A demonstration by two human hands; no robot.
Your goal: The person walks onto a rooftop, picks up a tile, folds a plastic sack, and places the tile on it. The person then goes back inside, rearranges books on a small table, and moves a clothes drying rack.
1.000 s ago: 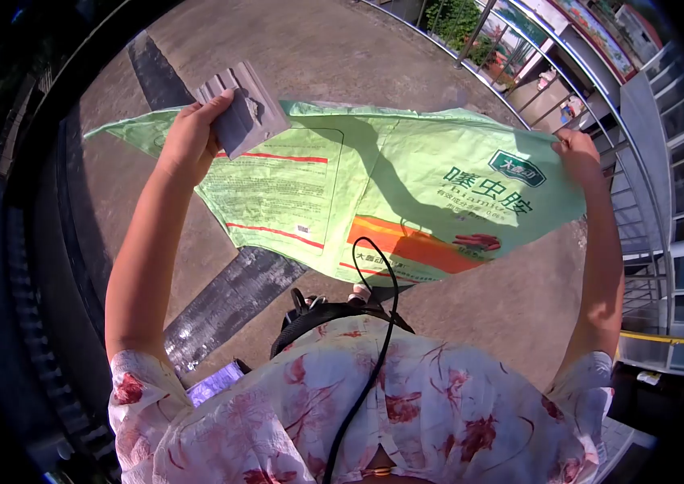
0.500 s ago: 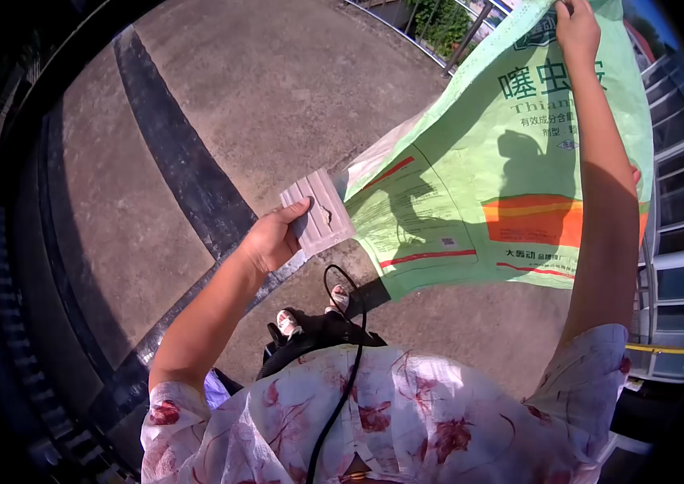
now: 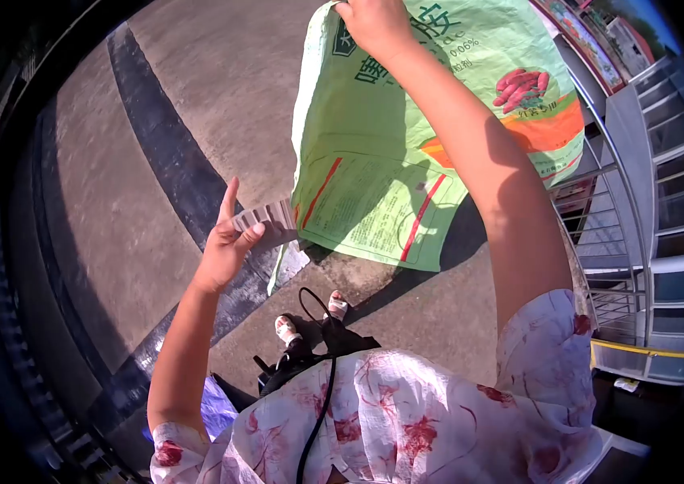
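My right hand (image 3: 377, 27) is raised at the top and closed on the upper edge of a large green woven bag (image 3: 370, 202). Printed on the bag are Chinese characters, red lines, an orange band and a picture of sweet potatoes. It hangs down and spreads open to the right. My left hand (image 3: 227, 252) pinches a small, flat, ridged greyish-pink panel (image 3: 269, 219), the index finger pointing up. The panel's far end lies against the bag's left edge, and I cannot tell whether it goes inside.
Concrete ground (image 3: 188, 64) with a dark strip (image 3: 160, 153) lies to the left. A metal railing (image 3: 620, 218) curves along the right. A black cable (image 3: 327, 403) hangs down my front. Sandalled feet (image 3: 336, 305) show below, and a purple bag-like item (image 3: 214, 407) is at lower left.
My right hand has swung left with the bag's edge, so the bag now hangs more centrally and has turned. My left hand has moved left and tilted the panel.
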